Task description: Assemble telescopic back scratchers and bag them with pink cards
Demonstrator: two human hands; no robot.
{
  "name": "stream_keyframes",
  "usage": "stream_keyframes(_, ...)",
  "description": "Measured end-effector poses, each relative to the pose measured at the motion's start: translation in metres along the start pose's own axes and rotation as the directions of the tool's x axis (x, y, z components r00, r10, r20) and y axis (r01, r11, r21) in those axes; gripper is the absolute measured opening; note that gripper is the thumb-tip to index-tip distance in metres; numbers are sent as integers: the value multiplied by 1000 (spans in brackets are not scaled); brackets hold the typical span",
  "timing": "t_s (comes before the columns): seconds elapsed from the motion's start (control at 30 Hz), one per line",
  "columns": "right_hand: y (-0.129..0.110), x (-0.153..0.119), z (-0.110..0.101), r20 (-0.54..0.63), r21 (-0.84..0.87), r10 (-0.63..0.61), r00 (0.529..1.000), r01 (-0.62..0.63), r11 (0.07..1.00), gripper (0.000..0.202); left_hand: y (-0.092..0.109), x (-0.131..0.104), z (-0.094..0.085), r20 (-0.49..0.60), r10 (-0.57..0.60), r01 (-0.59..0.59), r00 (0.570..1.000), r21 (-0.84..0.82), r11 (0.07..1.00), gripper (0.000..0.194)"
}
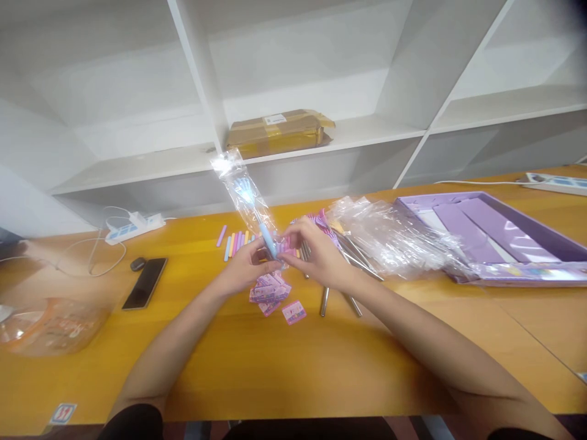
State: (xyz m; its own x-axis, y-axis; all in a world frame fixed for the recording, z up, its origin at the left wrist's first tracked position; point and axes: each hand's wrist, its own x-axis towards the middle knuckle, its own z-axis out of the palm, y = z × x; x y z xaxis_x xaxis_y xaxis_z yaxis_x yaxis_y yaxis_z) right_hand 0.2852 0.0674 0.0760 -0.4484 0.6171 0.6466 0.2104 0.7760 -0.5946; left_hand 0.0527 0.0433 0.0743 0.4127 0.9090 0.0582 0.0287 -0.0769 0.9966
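Both my hands are at the near end of a clear plastic bag. Inside the bag is a light blue tool [266, 237] with a thin shaft and a fanned, pale blue head. My left hand [246, 267] is closed around the handle from the left, its thumb near the handle's end. From the right, my right hand [314, 253] pinches the bag by the handle end, with thumb and fingers together. Just beneath lie small pink printed cards [270, 289], one apart [294, 312]. Behind my hands, a row of pastel-coloured sticks [235, 243] is partly hidden.
Metal tubes [324, 302] lie beside my right hand. Crumpled plastic bags [394, 235] and a purple box tray [477, 197] are at the right. A phone [145, 283], a power strip [136, 228] and an orange-clear package [55, 325] are left. A carton [279, 132] sits on the shelf.
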Motion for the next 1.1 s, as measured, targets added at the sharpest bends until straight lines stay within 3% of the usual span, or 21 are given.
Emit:
stream_keyframes(0.07,2,0,2,29,63,104,994,-106,992,32,2,1,0,-1,-6,6,1000,19,1000,51)
stream_keyframes(0.17,4,0,6,175,152,251,952,-277,949,32,3,1,1,-12,30,-29,999,50,998,51)
stream_keyframes(0.27,2,0,8,258,226,307,916,-367,903,44,2,0,2,-45,85,-78,995,139,987,43)
stream_keyframes(0.63,5,1,15,301,458,279,912,-395,796,53,-4,0,2,48,173,-179,984,160,971,34)
stream_keyframes(1.1,13,-3,20,292,477,280,914,-393,786,56,-9,1,-9,119,181,-208,976,287,935,56)
